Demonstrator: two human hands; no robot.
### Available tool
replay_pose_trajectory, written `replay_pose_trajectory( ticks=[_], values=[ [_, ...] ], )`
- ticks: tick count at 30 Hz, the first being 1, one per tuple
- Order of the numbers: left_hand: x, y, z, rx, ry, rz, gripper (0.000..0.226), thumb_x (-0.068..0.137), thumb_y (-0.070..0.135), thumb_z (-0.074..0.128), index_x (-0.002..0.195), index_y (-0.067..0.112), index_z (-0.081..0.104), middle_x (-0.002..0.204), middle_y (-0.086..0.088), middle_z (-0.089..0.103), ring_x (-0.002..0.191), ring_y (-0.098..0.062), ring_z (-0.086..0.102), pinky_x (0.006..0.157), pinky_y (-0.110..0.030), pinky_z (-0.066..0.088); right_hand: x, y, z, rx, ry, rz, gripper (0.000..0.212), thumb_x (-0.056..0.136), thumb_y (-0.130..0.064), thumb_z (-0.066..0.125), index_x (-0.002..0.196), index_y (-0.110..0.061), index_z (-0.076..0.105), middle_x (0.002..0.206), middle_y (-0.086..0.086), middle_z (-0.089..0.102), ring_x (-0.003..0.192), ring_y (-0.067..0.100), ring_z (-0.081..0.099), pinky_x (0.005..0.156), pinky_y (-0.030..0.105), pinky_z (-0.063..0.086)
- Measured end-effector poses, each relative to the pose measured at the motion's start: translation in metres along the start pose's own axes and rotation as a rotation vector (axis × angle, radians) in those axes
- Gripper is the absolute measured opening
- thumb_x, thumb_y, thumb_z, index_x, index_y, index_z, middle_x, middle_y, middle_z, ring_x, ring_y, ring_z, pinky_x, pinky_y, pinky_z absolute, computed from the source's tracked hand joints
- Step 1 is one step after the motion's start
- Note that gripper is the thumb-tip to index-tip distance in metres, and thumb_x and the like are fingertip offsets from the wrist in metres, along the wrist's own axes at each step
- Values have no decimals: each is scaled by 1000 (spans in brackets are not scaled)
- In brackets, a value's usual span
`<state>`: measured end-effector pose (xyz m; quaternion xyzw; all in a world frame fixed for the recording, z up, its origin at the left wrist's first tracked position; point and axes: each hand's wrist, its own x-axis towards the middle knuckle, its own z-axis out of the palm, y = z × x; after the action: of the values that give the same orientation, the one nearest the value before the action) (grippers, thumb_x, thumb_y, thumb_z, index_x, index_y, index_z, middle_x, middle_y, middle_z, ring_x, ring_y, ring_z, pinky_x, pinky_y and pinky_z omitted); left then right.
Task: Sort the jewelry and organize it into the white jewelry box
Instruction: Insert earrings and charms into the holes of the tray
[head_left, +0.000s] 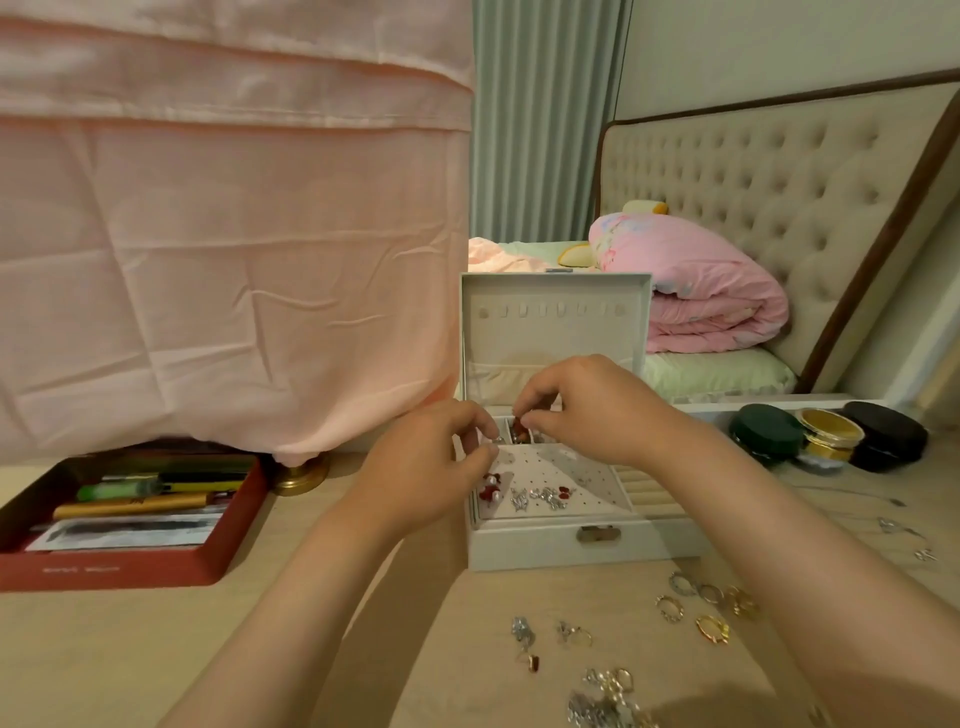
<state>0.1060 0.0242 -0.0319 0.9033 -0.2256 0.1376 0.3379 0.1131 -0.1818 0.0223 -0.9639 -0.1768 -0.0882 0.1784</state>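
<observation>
The white jewelry box (540, 545) stands open on the wooden table, its lid upright. Its perforated tray carries several red and silver earrings (540, 496). Both of my hands hover over the box's back compartments. My left hand (431, 462) pinches a small silver piece at its fingertips. My right hand (582, 408) pinches a small piece with a red stone right beside it. Loose gold and silver rings (696, 605) and more silver pieces (602, 696) lie on the table in front of the box.
A red tray (104, 566) with pens and papers sits at the left. Pink cloth (234, 234) hangs behind it, over a brass foot (301, 475). Round dark cases and gold bangles (826, 434) stand at the right, with thin chains (904, 535) nearby. A bed lies behind.
</observation>
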Motion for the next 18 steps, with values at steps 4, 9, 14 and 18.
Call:
replay_pose_trajectory(
  ticks=[4,9,14,18],
  values=[
    [-31,19,1,-30,-55,16,4,87,34,66,86,32,63,72,18,62,60,-4,53,57,-26,39,-54,-12,-5,112,-62,11,8,90,-32,73,95,-36,78,90,-19,72,70,-8,61,69,19,49],
    [-61,36,9,28,-180,-2,3,86,32,64,84,34,64,74,15,62,63,-1,51,62,-26,44,-100,-16,12,76,-304,22,10,88,-32,75,95,-37,78,85,-17,73,76,-4,64,74,20,52],
    [-79,36,23,117,-314,-54,10,86,38,64,92,42,71,88,20,62,78,2,55,76,-27,51,-121,-7,36,-49,-337,72,21,86,-32,75,105,-39,76,96,-18,71,88,2,64,84,27,54],
    [-88,31,38,177,-389,-18,23,84,49,69,105,42,72,104,20,60,97,1,56,90,-29,50,-124,-2,45,-88,-374,34,31,87,-42,74,118,-39,72,96,-18,67,90,4,60,80,27,50]
  ],
)
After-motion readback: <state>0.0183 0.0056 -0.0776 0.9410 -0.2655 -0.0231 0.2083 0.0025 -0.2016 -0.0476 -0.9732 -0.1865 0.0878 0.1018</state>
